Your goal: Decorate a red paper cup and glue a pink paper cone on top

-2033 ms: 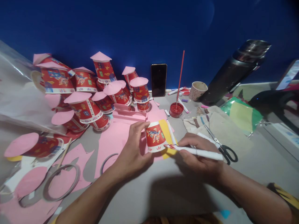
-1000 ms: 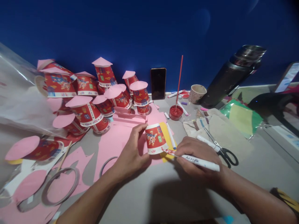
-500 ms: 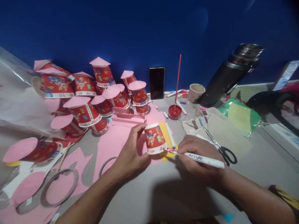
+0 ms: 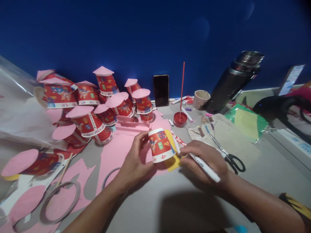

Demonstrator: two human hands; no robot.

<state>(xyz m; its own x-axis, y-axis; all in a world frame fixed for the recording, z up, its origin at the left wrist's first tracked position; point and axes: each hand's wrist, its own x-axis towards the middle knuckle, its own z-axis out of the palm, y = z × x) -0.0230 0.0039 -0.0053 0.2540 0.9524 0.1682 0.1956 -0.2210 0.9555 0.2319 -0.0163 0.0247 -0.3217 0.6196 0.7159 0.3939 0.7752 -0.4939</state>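
Note:
My left hand (image 4: 136,161) grips a red paper cup (image 4: 160,147) by its left side, fingers behind it and thumb near its lower edge. The cup is held tilted, wider end down, with red petal-like marks on its white lower band. In my right hand (image 4: 206,155) is a white acrylic marker (image 4: 205,168), its patterned red front end pointing up and left, apart from the cup. Under the cup lie yellow paper (image 4: 173,164) and pink paper (image 4: 116,145). Another white marker (image 4: 176,145) lies between the cup and my right hand.
Several red cups with pink cone tops (image 4: 88,121) crowd the left back. A phone (image 4: 161,90), a red paint pot (image 4: 180,119) with a stick and a black flask (image 4: 233,81) stand behind. Scissors (image 4: 233,161) lie on the right, a tape roll (image 4: 60,202) at front left.
The marker tip has moved off the cup's lower band, swinging up and away. My left hand has turned the cup a little, bringing the red marks further left.

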